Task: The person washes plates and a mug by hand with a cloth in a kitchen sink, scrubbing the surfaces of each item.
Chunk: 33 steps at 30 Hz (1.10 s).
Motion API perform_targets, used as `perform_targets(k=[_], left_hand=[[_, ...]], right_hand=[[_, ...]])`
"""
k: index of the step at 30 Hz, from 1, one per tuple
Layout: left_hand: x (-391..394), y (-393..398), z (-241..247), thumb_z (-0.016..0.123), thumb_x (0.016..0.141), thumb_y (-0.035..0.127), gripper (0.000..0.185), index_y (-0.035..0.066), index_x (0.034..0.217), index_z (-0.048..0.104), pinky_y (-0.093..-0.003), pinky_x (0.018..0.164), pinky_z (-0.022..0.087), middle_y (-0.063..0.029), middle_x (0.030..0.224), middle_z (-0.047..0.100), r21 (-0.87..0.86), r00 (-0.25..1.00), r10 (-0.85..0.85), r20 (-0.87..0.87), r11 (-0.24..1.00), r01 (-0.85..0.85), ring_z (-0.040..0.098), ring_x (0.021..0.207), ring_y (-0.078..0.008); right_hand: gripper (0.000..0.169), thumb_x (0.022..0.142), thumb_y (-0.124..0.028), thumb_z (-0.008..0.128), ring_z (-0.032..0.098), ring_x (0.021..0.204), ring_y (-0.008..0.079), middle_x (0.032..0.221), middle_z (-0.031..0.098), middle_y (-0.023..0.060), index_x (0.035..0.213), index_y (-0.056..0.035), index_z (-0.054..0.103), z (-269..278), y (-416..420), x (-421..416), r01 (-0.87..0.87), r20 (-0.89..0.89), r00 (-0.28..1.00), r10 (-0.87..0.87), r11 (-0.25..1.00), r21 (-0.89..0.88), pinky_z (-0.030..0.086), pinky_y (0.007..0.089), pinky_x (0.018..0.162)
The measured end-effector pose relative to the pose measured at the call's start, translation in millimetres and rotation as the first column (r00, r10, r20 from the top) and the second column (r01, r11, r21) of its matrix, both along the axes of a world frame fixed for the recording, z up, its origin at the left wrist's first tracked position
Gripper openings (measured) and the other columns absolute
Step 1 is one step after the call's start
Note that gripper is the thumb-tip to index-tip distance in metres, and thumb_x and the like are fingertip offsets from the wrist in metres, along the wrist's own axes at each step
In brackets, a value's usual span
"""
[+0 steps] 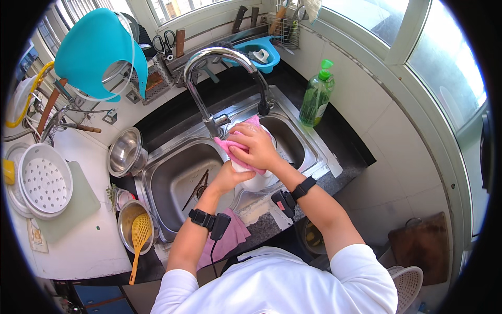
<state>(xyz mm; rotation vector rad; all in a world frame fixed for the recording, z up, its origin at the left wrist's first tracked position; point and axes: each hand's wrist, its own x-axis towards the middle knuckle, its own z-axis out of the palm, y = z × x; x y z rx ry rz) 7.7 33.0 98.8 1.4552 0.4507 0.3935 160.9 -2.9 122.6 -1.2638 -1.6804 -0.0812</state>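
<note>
Over the ridge between the two basins of a stainless steel sink (168, 157), my left hand (229, 178) grips the near left side of a white bowl or dish (259, 183). Its thumb lies along the edge. My right hand (257, 145) presses a pink cloth (226, 145) onto the white dish from above, fingers spread over the fabric. Cloth and hands cover much of the dish, so its exact shape is hidden. A chrome faucet (191, 84) arches just beyond my hands, its spout over the right basin.
Chopsticks (196, 190) lie in the left basin. Green dish soap (317, 96) stands at the back right. Metal bowls (124, 153) and a yellow skimmer (140, 233) in another bowl are on the left. A second pink cloth (227, 237) drapes over the front edge. A blue basket (270, 49) sits behind.
</note>
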Motion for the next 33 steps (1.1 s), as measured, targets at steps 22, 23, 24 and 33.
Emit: perform_targets(k=[22, 23, 24, 33], left_hand=[[-8.4, -10.9, -19.4, 0.060, 0.077, 0.007, 0.018, 0.002, 0.094, 0.060, -0.0357, 0.070, 0.052, -0.0157, 0.112, 0.062, 0.823, 0.990, 0.115, -0.081, 0.568, 0.001, 0.064, 0.085, -0.0334], [-13.8, -8.1, -15.7, 0.060, 0.076, 0.006, 0.015, 0.001, 0.090, 0.059, -0.0361, 0.070, 0.052, -0.0155, 0.114, 0.061, 0.855, 0.992, 0.063, -0.106, 0.516, 0.058, 0.064, 0.086, -0.0333], [-15.9, -7.7, -9.8, 0.059, 0.073, 0.003, 0.010, 0.001, 0.083, 0.056, -0.0364, 0.069, 0.053, -0.0130, 0.117, 0.060, 0.906, 0.996, 0.024, -0.081, 0.418, 0.064, 0.065, 0.087, -0.0310], [-36.1, 9.7, -16.1, 0.057, 0.072, -0.001, 0.017, 0.005, 0.088, 0.056, -0.0382, 0.094, 0.044, -0.0104, 0.113, 0.061, 0.985, 0.995, 0.068, -0.069, 0.163, 0.057, 0.056, 0.108, -0.0278]], right_hand=[[0.044, 0.095, -0.040, 0.041, 0.056, 0.103, 0.0252, 0.116, 0.057, 0.0099, 0.125, -0.0090, 0.047, -112.5, -34.8, -8.9, -0.439, -0.868, -0.496, -0.029, 0.871, 0.221, 0.047, 0.0389, 0.090], [0.043, 0.096, -0.037, 0.040, 0.054, 0.107, 0.0258, 0.120, 0.055, 0.0105, 0.127, -0.0090, 0.045, -98.4, -41.4, -3.6, -0.421, -0.874, -0.486, 0.021, 0.871, 0.255, 0.045, 0.0386, 0.094], [0.043, 0.098, -0.033, 0.034, 0.047, 0.118, 0.0254, 0.132, 0.046, 0.0111, 0.133, -0.0092, 0.039, -114.4, -44.9, 12.7, -0.407, -0.871, -0.471, 0.139, 0.841, 0.355, 0.039, 0.0373, 0.102], [0.047, 0.081, -0.009, 0.057, 0.060, 0.096, 0.0211, 0.112, 0.059, 0.0119, 0.126, 0.0003, 0.047, -105.4, -54.0, 55.3, -0.480, -0.968, -0.075, -0.240, 0.859, -0.176, 0.049, 0.0321, 0.083]])
